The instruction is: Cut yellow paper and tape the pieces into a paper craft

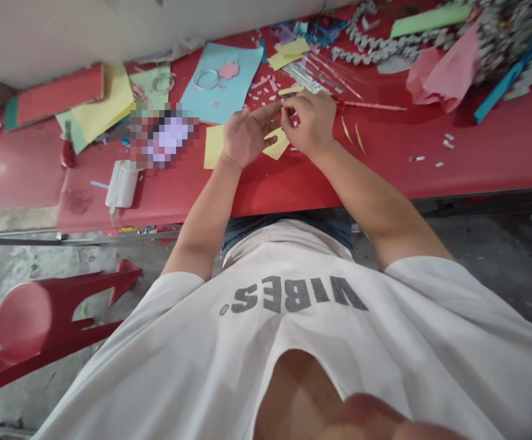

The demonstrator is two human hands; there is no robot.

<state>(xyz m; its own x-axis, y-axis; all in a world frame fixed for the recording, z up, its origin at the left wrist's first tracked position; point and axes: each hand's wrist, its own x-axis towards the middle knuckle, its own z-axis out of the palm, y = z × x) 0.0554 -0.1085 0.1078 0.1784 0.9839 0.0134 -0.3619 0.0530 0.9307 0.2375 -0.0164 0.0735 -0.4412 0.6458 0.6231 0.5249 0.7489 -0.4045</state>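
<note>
Both hands meet over a red table (477, 153). My left hand (246, 131) lies palm up with its fingers stretched toward the right hand. My right hand (309, 122) is curled, its fingertips pinching a small scrap of paper that is too tiny to name, right against the left fingertips. A yellow paper piece (276, 146) lies under the two hands, next to a yellow sheet (213, 146). Small white and pink paper scraps (266, 85) are scattered just beyond the fingers.
A light blue sheet (222, 82) with a tape ring (206, 78) lies behind the hands. Yellow and green sheets (105, 104) and a white device (122, 183) sit at left. Pink paper (440, 70) and woven paper strips (385, 43) are at far right. A red chair (55, 330) stands lower left.
</note>
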